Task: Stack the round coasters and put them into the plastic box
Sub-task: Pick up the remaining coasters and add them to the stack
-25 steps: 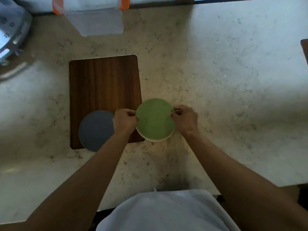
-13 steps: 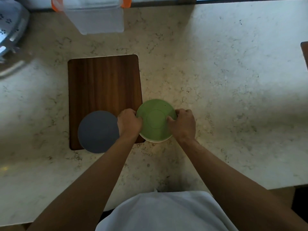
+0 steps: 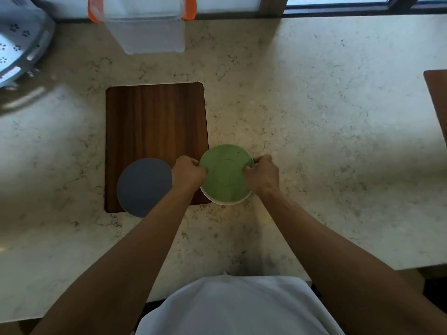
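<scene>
A green round coaster (image 3: 226,174) lies on top of a white one whose rim (image 3: 225,202) shows below it, at the wooden board's lower right corner. My left hand (image 3: 188,174) grips the stack's left edge and my right hand (image 3: 262,175) grips its right edge, thumbs over the green top. A grey round coaster (image 3: 142,187) lies flat on the board's lower left corner, just left of my left hand. The clear plastic box (image 3: 147,27) with orange clips stands at the counter's far edge.
A dark wooden board (image 3: 154,126) lies on the marble counter (image 3: 314,131). A white perforated object (image 3: 17,47) sits at the far left. Another brown board's edge (image 3: 436,100) shows at the right. A window sill runs along the back.
Both hands have closed in over the green coaster's edges, thumbs now further onto its top. The stack sits in about the same place; the grey coaster has not moved.
</scene>
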Tool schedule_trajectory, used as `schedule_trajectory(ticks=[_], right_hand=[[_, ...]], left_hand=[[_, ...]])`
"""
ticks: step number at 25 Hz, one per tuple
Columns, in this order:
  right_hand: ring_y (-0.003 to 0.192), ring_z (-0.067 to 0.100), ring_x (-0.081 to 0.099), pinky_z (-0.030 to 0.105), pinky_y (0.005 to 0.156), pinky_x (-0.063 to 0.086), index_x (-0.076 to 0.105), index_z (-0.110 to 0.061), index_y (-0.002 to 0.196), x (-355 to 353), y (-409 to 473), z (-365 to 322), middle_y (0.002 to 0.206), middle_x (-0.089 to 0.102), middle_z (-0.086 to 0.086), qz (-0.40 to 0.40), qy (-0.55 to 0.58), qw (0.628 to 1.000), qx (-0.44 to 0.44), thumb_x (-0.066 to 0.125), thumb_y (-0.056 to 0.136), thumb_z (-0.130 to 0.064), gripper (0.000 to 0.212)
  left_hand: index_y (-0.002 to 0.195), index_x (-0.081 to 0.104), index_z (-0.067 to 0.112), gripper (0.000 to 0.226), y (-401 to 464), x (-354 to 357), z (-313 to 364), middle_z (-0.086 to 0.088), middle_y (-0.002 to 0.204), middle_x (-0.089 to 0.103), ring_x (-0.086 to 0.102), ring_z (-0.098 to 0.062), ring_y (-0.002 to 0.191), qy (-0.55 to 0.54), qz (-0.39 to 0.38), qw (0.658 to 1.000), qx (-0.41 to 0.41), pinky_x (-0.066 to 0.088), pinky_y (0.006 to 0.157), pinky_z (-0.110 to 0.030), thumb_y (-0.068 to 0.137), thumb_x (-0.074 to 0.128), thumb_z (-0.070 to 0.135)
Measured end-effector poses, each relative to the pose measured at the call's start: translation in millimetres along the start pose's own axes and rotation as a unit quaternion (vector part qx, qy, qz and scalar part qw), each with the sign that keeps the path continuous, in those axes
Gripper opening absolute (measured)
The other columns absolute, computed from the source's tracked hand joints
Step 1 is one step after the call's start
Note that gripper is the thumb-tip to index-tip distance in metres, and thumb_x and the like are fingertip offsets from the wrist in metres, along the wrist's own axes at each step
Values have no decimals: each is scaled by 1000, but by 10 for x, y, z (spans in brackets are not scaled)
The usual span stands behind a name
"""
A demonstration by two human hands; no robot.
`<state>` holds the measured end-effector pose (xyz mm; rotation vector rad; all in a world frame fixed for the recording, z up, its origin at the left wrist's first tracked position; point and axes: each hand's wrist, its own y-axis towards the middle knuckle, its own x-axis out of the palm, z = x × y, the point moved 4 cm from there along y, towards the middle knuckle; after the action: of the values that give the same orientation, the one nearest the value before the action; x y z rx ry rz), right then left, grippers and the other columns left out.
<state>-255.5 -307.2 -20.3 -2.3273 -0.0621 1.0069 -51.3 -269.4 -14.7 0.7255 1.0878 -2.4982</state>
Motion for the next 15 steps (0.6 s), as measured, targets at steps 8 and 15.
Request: schedule_trajectory(ticks=[8, 15], right_hand=[[67, -3, 59, 3, 51, 40, 67, -17, 105, 267, -326, -261, 89, 69, -4, -19, 44, 997, -68, 73, 81, -19, 24], [95, 15, 67, 21, 78, 45, 75, -19, 104, 959, -615, -789, 104, 75, 0, -53, -10, 991, -119, 73, 81, -30, 26]], left_hand=[[68, 71, 7, 4, -107, -581, -487, -13, 77, 73, 72, -29, 79, -107, 33, 993, -40, 62, 78, -51, 72, 69, 5], [65, 67, 17, 19, -115, -1338, -1066, -10, 82, 72, 72, -31, 86, -193, 79, 975, -73, 61, 83, -52, 70, 74, 0]])
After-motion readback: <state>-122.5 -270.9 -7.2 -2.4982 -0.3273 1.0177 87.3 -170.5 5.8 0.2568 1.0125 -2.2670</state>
